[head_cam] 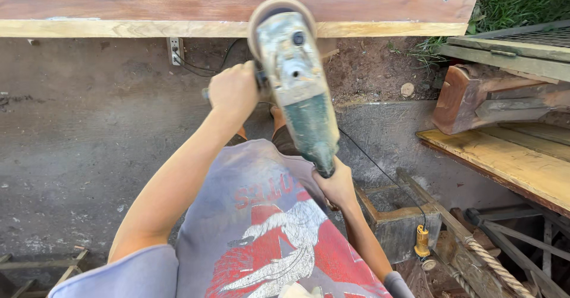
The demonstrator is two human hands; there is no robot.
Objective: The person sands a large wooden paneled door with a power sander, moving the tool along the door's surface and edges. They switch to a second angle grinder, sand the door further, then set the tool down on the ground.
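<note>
One angle grinder (295, 78) is held up in front of the chest by two hands; the left hand (233, 89) is clenched around its side handle, arm stretched forward, while the right hand (336, 185) grips the tail of its green body, elbow bent close to the shirt; the disc end points at one long wooden plank (178, 4) across the top; one yellow plug (422, 242) hangs on the black cable (380, 170); a second wooden surface (510, 155) lies right.
</note>
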